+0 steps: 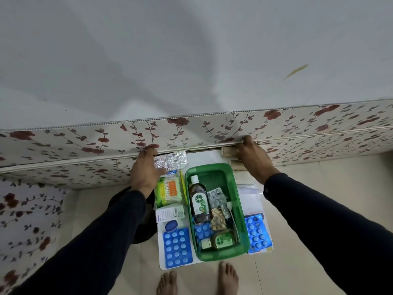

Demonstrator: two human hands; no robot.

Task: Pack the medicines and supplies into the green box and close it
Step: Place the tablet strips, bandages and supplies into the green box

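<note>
Head view, looking straight down: green box (217,211) sits open on a white board (204,160) on the tiled floor (297,262), just near of a floral-papered ledge (85,141). Bare feet (228,277) at the near edge.

Inside the box: Dettol bottle (198,201) lying lengthwise on the left side, silver blister strips (215,199) to its right, a brown blister pack (218,222) nearer, a blue tablet strip (203,229), a small round green tin (223,240) and a small white jar (205,243) at the near end.

Outside, left of the box: crumpled foil strip (171,161) at the far end, cotton-bud pack (170,191), white carton (170,215), blue cap-like round item (171,226), big blue blister sheet (177,248). Right of the box: clear plastic packet (251,199) and another blue blister sheet (257,235).

Left hand (144,169): fingers curled over the ledge's lip, thumb touching the foil strip; gripping the ledge, not holding any item. Right hand (253,154): fingers hooked on the same lip further right, beside a beige roll (228,152). Both sleeves dark.
</note>
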